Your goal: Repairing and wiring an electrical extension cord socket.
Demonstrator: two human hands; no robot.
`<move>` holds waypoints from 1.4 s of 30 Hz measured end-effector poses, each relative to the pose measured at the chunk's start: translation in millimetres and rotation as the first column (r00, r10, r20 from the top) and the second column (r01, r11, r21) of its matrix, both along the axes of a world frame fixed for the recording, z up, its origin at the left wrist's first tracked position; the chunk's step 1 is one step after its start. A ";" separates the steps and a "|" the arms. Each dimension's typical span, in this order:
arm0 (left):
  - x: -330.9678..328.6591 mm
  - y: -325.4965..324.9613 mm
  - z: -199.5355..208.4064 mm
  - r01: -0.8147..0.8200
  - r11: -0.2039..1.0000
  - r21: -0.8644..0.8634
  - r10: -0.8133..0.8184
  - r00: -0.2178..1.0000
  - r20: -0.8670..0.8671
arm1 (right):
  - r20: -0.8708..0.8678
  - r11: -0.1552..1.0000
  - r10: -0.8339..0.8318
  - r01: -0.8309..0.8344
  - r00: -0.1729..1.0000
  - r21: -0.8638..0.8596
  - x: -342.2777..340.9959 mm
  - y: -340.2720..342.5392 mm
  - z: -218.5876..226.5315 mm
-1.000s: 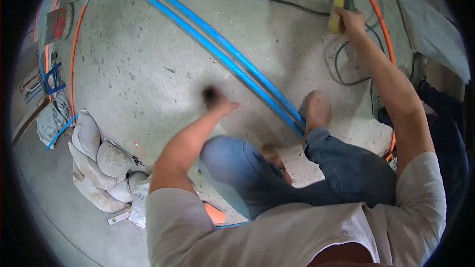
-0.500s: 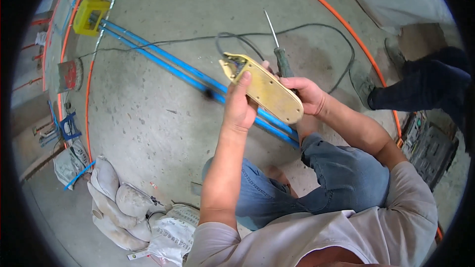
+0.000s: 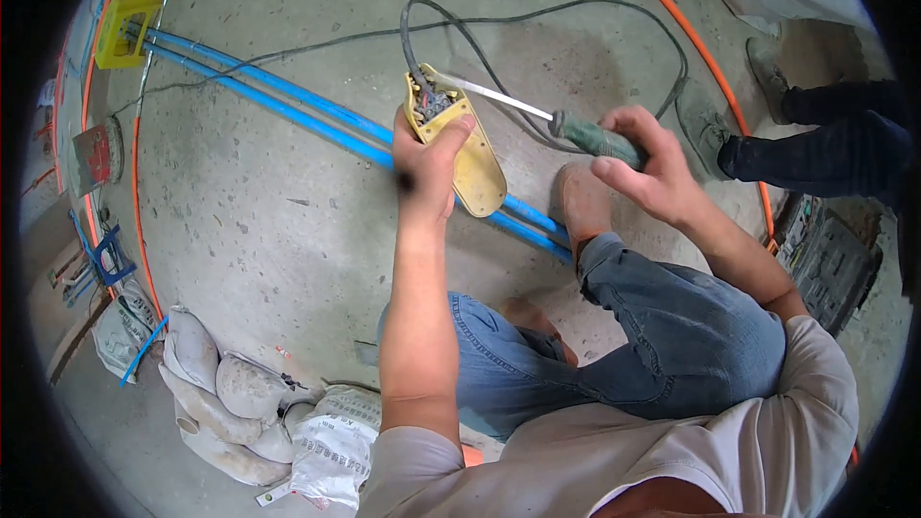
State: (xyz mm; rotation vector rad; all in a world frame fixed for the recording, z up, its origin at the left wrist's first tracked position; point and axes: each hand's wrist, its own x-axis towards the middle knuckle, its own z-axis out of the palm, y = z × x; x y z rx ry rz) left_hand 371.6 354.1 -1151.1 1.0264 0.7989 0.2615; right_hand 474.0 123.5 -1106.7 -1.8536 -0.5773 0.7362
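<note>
My left hand (image 3: 429,161) is closed around a yellow power strip housing (image 3: 479,170), its thumb pressed on the flat face. At the far end the housing is open, showing wires and metal contacts inside, with a thick black cable (image 3: 407,34) running out of it. In my right hand (image 3: 656,166) is a screwdriver (image 3: 595,137) with a dark green handle, gripped between thumb and fingers. Its long shaft points left, and the tip lies over the opened end; whether it touches anything there I cannot tell.
Two blue pipes (image 3: 288,101) cross the concrete floor beneath my hands, ending at a yellow box (image 3: 128,29). Orange conduit (image 3: 705,53) curves along the right, near another person's shoes (image 3: 705,129). Sacks (image 3: 216,393) lie at lower left; a black toolbox (image 3: 831,264) stands right.
My right hand has come off the yellow housing and swung the screwdriver from pointing up to pointing left, over the opened end. My left hand has turned the housing more upright.
</note>
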 end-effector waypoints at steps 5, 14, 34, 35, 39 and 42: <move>4.6 0.3 -6.0 0.001 1.000 0.014 -0.002 0.999 0.033 | 0.106 0.997 0.075 -0.074 0.992 -0.011 -1.8 -2.7 21.3; 2.6 -2.3 -16.2 0.012 0.996 0.091 -0.014 1.000 0.019 | 0.156 0.997 0.067 -0.070 0.985 0.015 -10.4 0.3 25.8; -8.3 0.4 -17.7 -0.004 0.947 0.320 0.026 0.998 -0.065 | -0.294 0.999 -0.024 0.013 0.955 -0.040 -19.9 10.9 44.4; -8.4 0.3 -18.1 0.011 0.923 0.384 0.027 0.995 -0.091 | -0.480 0.996 -0.048 0.008 0.876 -0.085 -18.7 13.0 49.1; -8.2 1.3 -19.4 0.015 0.906 0.423 0.035 0.993 -0.111 | -0.646 0.993 -0.048 -0.032 0.762 -0.111 -19.9 14.3 46.3; -6.2 0.0 -17.6 0.024 0.905 0.425 0.031 0.992 -0.120 | -0.697 0.997 -0.009 -0.044 0.717 -0.059 -23.5 13.6 39.4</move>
